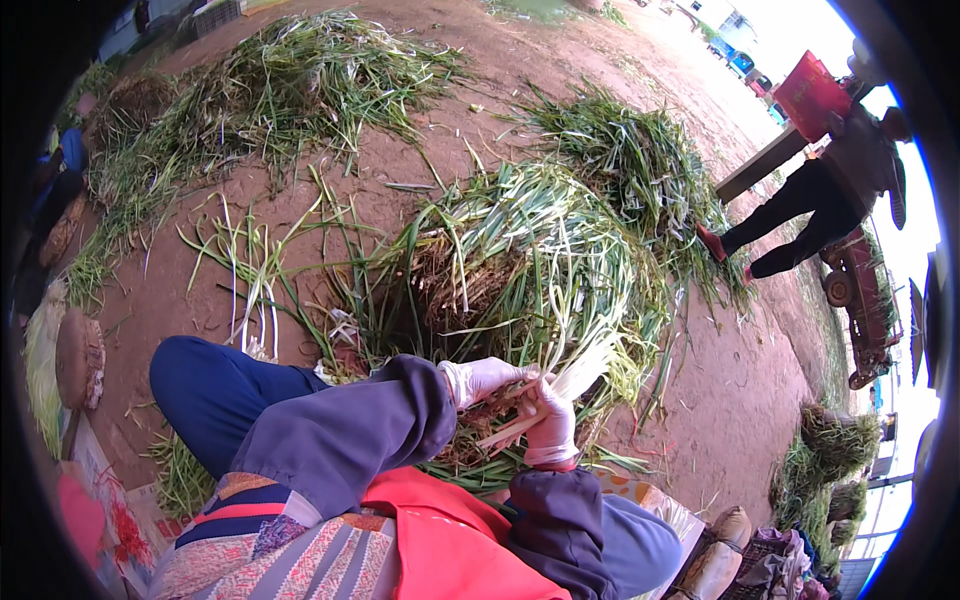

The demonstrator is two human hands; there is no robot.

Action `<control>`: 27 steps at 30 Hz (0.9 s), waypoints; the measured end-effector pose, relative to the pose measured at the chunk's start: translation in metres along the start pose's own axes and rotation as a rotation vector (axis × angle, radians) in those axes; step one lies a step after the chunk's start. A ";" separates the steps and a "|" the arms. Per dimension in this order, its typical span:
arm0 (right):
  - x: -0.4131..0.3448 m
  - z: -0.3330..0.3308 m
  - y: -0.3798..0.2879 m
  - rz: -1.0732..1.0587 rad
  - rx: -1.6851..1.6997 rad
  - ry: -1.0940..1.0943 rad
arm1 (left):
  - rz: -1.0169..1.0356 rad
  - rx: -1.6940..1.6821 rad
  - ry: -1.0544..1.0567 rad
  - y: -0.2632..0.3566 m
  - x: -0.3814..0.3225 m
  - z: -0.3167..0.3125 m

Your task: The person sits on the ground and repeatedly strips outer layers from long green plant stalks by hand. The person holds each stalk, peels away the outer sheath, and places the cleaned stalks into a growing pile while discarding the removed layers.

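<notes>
My left hand, in a thin pale glove, pinches stalks near their root end. My right hand, gloved too, is closed around a bunch of leafy stalks with white stems, which look like garlic chives or young garlic. The bunch's leaves point up and away from me, and its root ends stick out to the left below my right hand. Just beyond my hands lies a large heap of the same green plants, brown roots showing on its left side. Some loose stalks lie on the ground to the left.
More plant heaps lie on the bare earth, at the upper left and upper right. A person stands at the right beside a red container. A round stool is at the left. A red cart and bundles are at the right.
</notes>
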State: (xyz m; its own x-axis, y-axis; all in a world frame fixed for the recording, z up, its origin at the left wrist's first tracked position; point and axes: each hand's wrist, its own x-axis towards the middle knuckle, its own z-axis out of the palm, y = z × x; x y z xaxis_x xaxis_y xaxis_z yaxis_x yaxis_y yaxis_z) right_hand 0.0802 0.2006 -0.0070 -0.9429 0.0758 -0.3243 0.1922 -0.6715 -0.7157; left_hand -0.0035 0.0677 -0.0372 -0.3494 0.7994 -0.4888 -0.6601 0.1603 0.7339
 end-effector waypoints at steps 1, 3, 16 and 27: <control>-0.001 0.001 0.001 -0.046 0.005 0.065 | 0.209 -0.216 -0.140 -0.001 0.002 0.005; -0.002 0.003 0.002 -0.114 0.017 0.126 | 0.007 0.195 0.272 0.000 0.004 0.004; 0.010 0.024 -0.051 -0.471 0.308 0.042 | -0.148 1.665 0.877 -0.047 -0.029 -0.099; -0.014 0.000 0.009 0.212 0.216 0.113 | 0.443 1.514 0.750 0.020 -0.041 -0.040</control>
State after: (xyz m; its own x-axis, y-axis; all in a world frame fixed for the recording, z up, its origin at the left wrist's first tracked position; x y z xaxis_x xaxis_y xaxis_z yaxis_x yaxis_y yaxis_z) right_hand 0.0953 0.1933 -0.0094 -0.8493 -0.0092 -0.5279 0.3076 -0.8212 -0.4806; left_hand -0.0292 0.0155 -0.0210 -0.8103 0.5805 0.0802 0.5592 0.7250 0.4020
